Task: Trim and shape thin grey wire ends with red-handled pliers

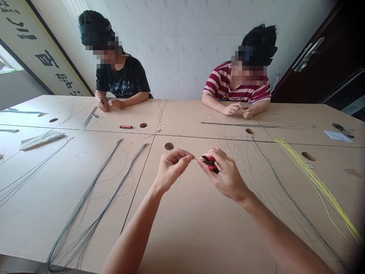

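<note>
Over the middle of the table, my left hand (172, 169) pinches a thin wire (179, 183) between thumb and fingertips; a loose length of it hangs below the hand. My right hand (225, 173) is closed around red-and-black pliers (210, 163), whose dark jaws point left. A tiny yellowish end shows in the small gap between my two hands, where the thumbs and fingertips nearly meet. Whether my right fingers also touch this end is too small to tell.
Grey-blue wire bundles (94, 186) lie on the left, a yellow bundle (322, 186) on the right. Round holes (169, 146) pierce the table (176, 236). Opposite sit two people, one in a black shirt (122, 78), one in a striped shirt (221, 82). A red tool (126, 127) lies near the left person.
</note>
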The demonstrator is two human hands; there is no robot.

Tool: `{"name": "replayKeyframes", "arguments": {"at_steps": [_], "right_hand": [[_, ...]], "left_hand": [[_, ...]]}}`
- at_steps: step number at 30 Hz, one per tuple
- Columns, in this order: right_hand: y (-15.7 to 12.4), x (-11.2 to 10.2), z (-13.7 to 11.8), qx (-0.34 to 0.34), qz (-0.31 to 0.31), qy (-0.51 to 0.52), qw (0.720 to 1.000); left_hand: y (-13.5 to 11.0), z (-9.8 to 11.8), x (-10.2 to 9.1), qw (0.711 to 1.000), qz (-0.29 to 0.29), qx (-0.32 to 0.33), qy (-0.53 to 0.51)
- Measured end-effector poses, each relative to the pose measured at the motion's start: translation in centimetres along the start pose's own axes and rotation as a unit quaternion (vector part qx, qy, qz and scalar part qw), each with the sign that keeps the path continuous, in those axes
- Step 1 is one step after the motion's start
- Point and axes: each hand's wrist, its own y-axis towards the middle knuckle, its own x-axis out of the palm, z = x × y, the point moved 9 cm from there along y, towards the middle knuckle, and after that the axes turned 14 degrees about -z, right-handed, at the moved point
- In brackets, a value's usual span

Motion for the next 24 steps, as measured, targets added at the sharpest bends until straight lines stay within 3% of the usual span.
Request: {"name": "replayKeyframes", "arguments": {"at_steps": [24], "right_hand": [[-0.11, 0.16, 0.19, -0.002, 0.004, 0.030, 1.000]], "left_hand": [[0.09, 0.39, 0.73, 1.000, -0.027, 0.012, -0.002]]}}
